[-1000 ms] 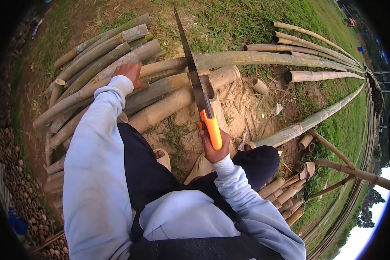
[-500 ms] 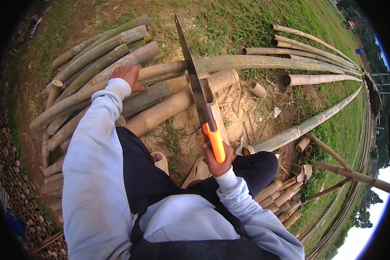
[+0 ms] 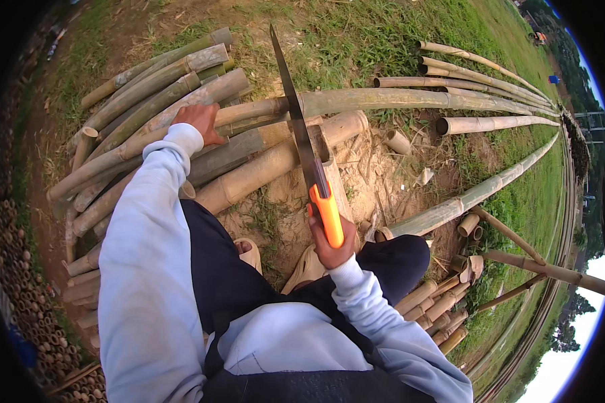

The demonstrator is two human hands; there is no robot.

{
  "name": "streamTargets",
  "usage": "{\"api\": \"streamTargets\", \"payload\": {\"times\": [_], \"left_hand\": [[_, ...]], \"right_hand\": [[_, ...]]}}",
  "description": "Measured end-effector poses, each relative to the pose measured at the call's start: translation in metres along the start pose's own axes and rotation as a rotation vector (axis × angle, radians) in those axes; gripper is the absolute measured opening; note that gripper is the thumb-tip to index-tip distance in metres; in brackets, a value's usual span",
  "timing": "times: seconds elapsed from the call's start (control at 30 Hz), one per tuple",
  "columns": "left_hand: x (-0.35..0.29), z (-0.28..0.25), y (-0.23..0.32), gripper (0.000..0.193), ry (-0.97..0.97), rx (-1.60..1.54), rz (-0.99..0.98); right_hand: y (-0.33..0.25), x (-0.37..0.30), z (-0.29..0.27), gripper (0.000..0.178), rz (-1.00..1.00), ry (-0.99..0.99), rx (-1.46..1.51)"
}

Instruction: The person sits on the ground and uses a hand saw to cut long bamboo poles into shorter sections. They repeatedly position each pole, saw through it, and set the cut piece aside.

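My right hand (image 3: 333, 243) is closed round the orange handle of a hand saw (image 3: 296, 111). Its long dark blade points away from me and crosses a long bamboo pole (image 3: 376, 99). Left of the blade, my left hand (image 3: 199, 123) grips that pole, fingers wrapped over it. The pole runs from the near left to the far right, above a thicker bamboo piece (image 3: 249, 176). Whether the blade has entered the pole cannot be made out. A short upright bamboo support (image 3: 333, 168) stands beside the blade.
Cut bamboo lengths (image 3: 175, 70) are heaped at the left, with more stacked at the lower right (image 3: 440, 309). Long poles (image 3: 487, 123) lie on the grass at the right. Sawdust (image 3: 370, 178) covers the ground ahead, and a short bamboo offcut (image 3: 398, 142) rests there.
The saw handle and my right hand have shifted slightly left and toward me. My left hand stays in place on the bamboo pole.
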State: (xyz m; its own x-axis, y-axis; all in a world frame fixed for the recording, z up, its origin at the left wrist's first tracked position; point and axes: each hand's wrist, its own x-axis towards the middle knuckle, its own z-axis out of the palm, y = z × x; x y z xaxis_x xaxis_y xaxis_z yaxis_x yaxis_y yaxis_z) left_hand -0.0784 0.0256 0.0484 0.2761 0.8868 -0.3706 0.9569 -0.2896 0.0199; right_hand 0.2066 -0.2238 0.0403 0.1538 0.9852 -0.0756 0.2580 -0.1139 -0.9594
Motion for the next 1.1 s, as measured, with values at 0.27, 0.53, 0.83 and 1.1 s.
{"api": "streamTargets", "payload": {"times": [0.27,0.53,0.83,1.1], "left_hand": [[-0.005,-0.012,0.007,0.080,0.057,-0.029,-0.014],[0.000,-0.006,0.012,0.082,0.050,-0.005,-0.068],[-0.004,0.002,0.007,0.089,0.082,-0.032,-0.088],[0.005,0.005,0.005,0.091,0.131,-0.010,-0.063]], "right_hand": [[0.003,0.094,0.025,0.014,-0.108,0.009,0.073],[-0.008,0.065,0.021,0.016,-0.037,-0.005,0.104],[-0.002,-0.056,-0.026,0.042,-0.071,-0.052,-0.065],[-0.010,0.072,0.022,0.014,-0.034,-0.002,0.079]]}}
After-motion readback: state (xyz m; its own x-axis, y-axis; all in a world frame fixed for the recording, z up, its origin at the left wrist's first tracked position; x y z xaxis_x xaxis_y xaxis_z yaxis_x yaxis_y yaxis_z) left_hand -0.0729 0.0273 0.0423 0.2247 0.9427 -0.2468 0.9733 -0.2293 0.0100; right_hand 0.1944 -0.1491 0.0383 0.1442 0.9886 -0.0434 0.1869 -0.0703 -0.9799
